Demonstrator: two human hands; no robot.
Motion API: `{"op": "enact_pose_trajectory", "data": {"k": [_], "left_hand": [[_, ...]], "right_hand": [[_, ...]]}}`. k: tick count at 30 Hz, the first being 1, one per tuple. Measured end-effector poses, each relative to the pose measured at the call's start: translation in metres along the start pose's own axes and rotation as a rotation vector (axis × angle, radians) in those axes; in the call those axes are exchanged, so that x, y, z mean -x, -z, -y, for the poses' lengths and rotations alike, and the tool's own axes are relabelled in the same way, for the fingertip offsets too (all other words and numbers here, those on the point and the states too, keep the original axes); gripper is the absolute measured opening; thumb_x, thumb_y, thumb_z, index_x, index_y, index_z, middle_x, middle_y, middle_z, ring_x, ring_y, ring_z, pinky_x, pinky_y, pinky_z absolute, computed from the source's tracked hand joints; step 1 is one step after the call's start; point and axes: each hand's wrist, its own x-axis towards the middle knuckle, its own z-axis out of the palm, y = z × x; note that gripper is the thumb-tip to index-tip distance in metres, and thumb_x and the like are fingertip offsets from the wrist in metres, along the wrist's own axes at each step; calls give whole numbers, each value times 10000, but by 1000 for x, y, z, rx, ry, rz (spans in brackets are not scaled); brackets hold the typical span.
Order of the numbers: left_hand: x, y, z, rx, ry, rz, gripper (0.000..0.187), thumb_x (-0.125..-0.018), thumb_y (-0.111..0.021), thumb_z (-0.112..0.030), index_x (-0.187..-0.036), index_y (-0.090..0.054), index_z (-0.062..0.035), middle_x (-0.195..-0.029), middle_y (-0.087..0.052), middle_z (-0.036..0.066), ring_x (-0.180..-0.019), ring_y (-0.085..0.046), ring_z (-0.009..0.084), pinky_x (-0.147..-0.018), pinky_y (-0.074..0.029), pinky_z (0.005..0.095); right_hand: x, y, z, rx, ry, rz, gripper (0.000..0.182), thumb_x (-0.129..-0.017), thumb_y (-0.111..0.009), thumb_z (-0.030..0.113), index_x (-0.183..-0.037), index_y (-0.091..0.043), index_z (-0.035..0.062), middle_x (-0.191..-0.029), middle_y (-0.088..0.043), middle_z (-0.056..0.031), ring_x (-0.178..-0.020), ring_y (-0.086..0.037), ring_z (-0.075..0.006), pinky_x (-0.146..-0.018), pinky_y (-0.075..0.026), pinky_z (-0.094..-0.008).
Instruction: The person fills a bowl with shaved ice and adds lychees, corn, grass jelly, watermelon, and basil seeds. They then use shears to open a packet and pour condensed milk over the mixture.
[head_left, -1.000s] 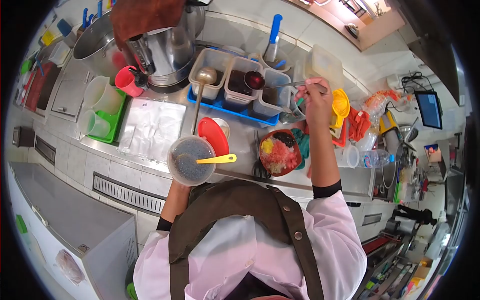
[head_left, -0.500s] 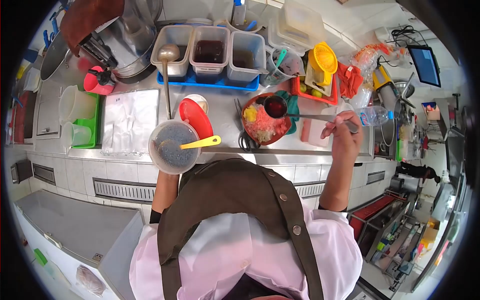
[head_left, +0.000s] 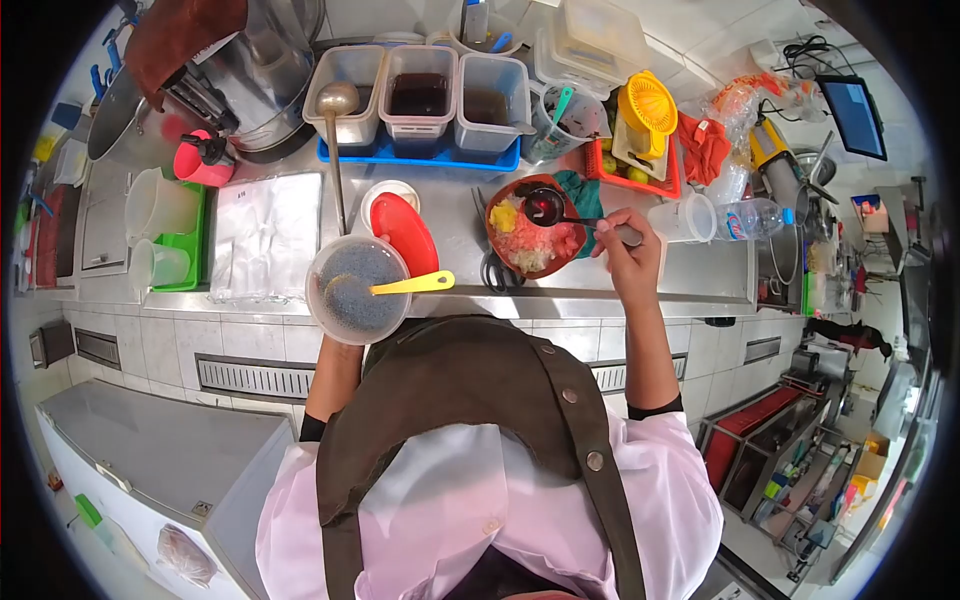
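My right hand (head_left: pixel 628 252) grips the handle of a metal ladle (head_left: pixel 545 207). The ladle's head, dark red liquid in it, is over an orange-brown bowl (head_left: pixel 553 267) of crushed ice, pink in part, with a yellow lump on the left. My left hand (head_left: pixel 342 354) is mostly hidden beneath a round clear plastic tub (head_left: pixel 357 330), which it holds up at the counter's front edge. Grey, dark-specked contents fill the tub, and a yellow spoon (head_left: pixel 425 283) sticks out to the right. Just behind it lies a red lid (head_left: pixel 403 232).
Three clear containers (head_left: pixel 421 122) stand in a blue tray (head_left: pixel 430 160) at the back; a long ladle (head_left: pixel 337 150) leans from the left one. Dark tongs (head_left: pixel 492 272) lie left of the bowl. Clear bags (head_left: pixel 265 245), a red basket (head_left: pixel 650 187) and a water bottle (head_left: pixel 748 222) share the counter (head_left: pixel 455 255).
My right hand has moved left and slightly down, nearer the bowl. The ladle's head has shifted a little left and is now tilted. The tub has stayed nearly in place.
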Motion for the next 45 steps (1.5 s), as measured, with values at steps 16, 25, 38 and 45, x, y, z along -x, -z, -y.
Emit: {"op": "enact_pose_trajectory", "data": {"k": [16, 25, 38, 45], "left_hand": [[-1, -25, 6, 21, -32, -65, 781, -794, -347, -645, -1280, -375, -34, -1297, -387, 230, -1056, -523, 338, -769, -513, 494], [-9, -23, 10, -4, 13, 88, 788, -803, -316, -654, -1287, -376, -35, -1319, -369, 217, -1125, -479, 308, -866, -472, 436], [-9, -17, 8, 38, 23, 27, 786, -798, -321, -655, -1283, -386, -41, -1320, -366, 222, -1141, -463, 321, -906, -438, 451], [-5, -7, -3, 59, -20, 70, 772, -790, -376, -644, -1294, -375, -59, -1339, -335, 226, -1159, -437, 347, -864, -440, 533]], "right_hand": [[13, 35, -9, 261, 77, 5, 90, -810, -583, 35, -755, -524, -5, -686, -521, -28, -580, -482, -78, -555, -395, -203], [43, 45, -7, 296, 41, 24, 80, -787, -592, 17, -746, -529, -10, -697, -548, -49, -664, -486, -101, -635, -389, -215], [46, 59, 11, -199, 12, -306, 24, -817, -547, 30, -822, -528, 16, -684, -553, -80, -552, -539, -149, -502, -452, -277], [-17, 37, 81, -496, 161, -241, 57, -836, -533, 72, -856, -508, 25, -743, -565, -102, -549, -542, -179, -482, -465, -324]]}}
